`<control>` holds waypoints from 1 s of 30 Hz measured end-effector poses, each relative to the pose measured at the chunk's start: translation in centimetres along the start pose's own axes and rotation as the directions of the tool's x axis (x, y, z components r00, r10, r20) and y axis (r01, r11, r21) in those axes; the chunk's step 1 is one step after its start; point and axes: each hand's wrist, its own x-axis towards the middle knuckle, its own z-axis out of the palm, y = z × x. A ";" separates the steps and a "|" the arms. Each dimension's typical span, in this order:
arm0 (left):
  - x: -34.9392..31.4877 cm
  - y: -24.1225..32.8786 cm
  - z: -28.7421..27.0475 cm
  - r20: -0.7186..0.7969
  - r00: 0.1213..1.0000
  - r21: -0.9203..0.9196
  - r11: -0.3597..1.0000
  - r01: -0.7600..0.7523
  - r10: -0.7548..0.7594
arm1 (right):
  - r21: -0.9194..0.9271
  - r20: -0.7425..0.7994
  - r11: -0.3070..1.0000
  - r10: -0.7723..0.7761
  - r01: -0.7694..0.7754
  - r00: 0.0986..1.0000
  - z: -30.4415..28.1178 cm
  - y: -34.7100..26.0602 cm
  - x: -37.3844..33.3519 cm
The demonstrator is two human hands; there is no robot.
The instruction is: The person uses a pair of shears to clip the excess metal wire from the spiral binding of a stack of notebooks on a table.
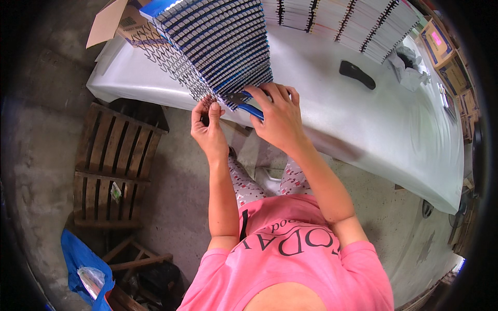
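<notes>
A tall stack of spiral-bound notebooks (212, 41) stands at the table's near edge, its coils facing me. Long loose ends of the dark wire coils (174, 72) stick out from the stack's left side. My right hand (280, 116) is closed around blue-handled pliers (253, 112), whose dark jaws are at the stack's lowest near corner. Just left of the jaws, my left hand (210, 127) pinches a coil's wire end between thumb and fingers. Whether the jaws are closed on the wire is too small to tell.
A white-covered table (332, 114) bears more coil-bound stacks (342, 26) at the back and a dark elongated object (357, 74). Cardboard boxes (438, 44) stand at right, and an open carton (122, 23) at far left. Wooden slatted pallets (114, 145) lie left.
</notes>
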 end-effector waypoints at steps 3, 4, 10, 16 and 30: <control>-0.1 -0.1 -0.1 0.016 1.000 0.023 0.999 -0.026 0.026 | -0.031 0.008 0.999 -0.015 0.016 1.000 0.3 -0.2 0.3; -0.1 -0.1 -0.1 0.023 0.999 0.035 0.999 -0.036 0.035 | -0.030 0.009 1.000 -0.010 0.010 1.000 0.4 -0.3 0.3; -0.1 -0.3 -0.1 0.018 0.998 0.008 0.998 -0.061 0.061 | -0.015 0.081 0.999 0.034 -0.033 0.996 0.2 -1.1 0.9; -0.6 -0.5 0.4 -0.012 0.991 0.053 0.990 -0.131 0.132 | 0.012 0.132 0.999 0.035 -0.037 0.991 1.0 -0.6 0.6; 0.1 0.0 -0.7 0.006 0.869 -0.671 0.643 0.370 -0.494 | -0.041 -0.013 0.999 -0.001 0.000 1.000 -0.1 -0.4 0.1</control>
